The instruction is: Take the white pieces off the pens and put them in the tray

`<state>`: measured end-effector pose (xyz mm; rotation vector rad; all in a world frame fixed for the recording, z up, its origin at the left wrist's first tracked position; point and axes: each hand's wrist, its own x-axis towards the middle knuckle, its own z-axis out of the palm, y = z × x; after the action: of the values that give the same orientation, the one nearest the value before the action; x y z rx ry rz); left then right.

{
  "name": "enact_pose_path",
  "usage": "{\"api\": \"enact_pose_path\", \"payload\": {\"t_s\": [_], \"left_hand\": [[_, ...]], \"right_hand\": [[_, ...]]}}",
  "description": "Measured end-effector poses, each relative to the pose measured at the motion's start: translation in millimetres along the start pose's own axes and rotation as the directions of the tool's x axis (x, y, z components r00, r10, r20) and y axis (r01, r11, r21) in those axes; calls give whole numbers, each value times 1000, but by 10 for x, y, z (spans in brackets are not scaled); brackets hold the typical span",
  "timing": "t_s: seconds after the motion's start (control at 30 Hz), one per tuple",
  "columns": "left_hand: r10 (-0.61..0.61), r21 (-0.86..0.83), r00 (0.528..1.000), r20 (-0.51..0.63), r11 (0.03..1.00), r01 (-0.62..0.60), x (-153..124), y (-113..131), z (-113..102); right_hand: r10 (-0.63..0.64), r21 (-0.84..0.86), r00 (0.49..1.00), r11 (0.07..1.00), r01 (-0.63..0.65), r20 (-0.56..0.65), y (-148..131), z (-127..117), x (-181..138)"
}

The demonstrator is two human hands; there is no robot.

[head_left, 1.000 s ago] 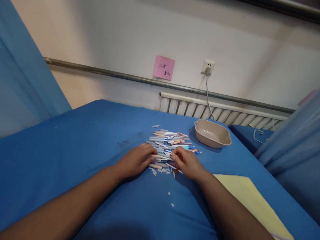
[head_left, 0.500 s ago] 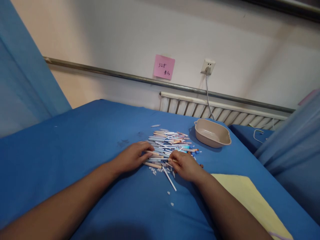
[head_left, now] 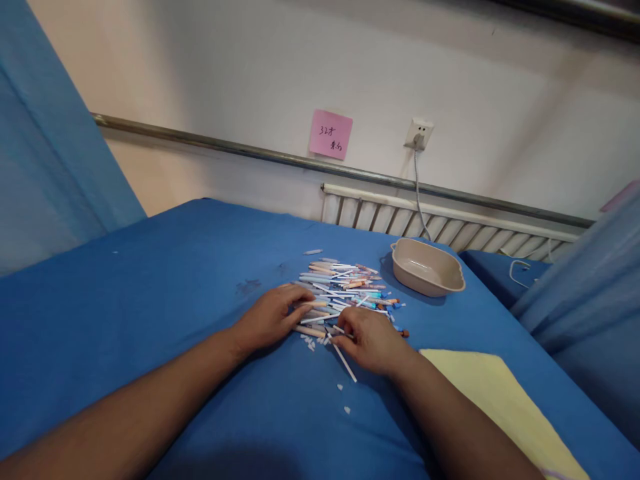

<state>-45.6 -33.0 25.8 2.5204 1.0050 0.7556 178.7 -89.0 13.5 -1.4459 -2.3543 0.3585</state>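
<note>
A loose pile of pens and thin white sticks (head_left: 343, 293) lies on the blue cloth, in grey, peach and other colours. My left hand (head_left: 273, 315) is at the pile's left end, with a peach-coloured pen (head_left: 319, 304) between its thumb and index finger. My right hand (head_left: 373, 339) hovers low over the near right side, fingers curled and thumb apart from the index finger; a thin white stick shows in that gap. Another white stick (head_left: 345, 363) slants toward me beside the thumb. Small whitish pointed pieces (head_left: 309, 342) are scattered at the near edge.
Behind the pile on the right stands a beige plastic basin (head_left: 427, 267). A yellow cloth or sheet (head_left: 495, 393) lies under my right forearm. Against the wall are a radiator (head_left: 375, 215), a metal rail (head_left: 225, 148) and a plugged-in socket (head_left: 419, 135). Blue curtains (head_left: 590, 293) hang at both sides.
My right thumb has moved away from the index finger, and the hand no longer pinches at the pens. My left hand has shifted slightly to the right.
</note>
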Motion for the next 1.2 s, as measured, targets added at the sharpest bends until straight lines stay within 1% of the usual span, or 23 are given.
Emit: {"api": "enact_pose_path", "payload": {"t_s": [0.07,0.17,0.3,0.5,0.6,0.7,0.8,0.87,1.03,1.2], "left_hand": [[-2,2,1000,11,1000,2,1,1,-1],[3,8,999,33,1000,-3,3,15,-1],[18,-3,998,54,1000,-18,4,52,-2],[49,-29,995,92,998,-46,-5,101,18],[87,-39,990,108,996,-83,-2,93,54],[136,-13,978,161,991,-136,6,81,94],[174,25,960,220,983,-184,6,79,135],[186,35,955,232,979,-199,-2,86,159],[197,10,960,199,979,-203,-15,110,186],[218,-29,968,125,976,-216,15,112,123]], "right_hand": [[-22,13,998,1000,21,55,-62,3,-27],[-45,-13,997,999,46,69,-113,11,-49],[-57,-69,996,996,62,69,-97,16,-42],[-42,-147,998,988,49,51,-7,29,5],[-67,-151,997,986,72,34,20,35,33],[-97,-140,995,985,97,7,41,50,56],[-90,-93,995,992,85,-43,90,74,72],[-61,-32,993,998,58,-105,144,92,83],[17,103,956,995,14,-292,281,133,111],[68,204,918,979,15,-392,333,151,131]]}}
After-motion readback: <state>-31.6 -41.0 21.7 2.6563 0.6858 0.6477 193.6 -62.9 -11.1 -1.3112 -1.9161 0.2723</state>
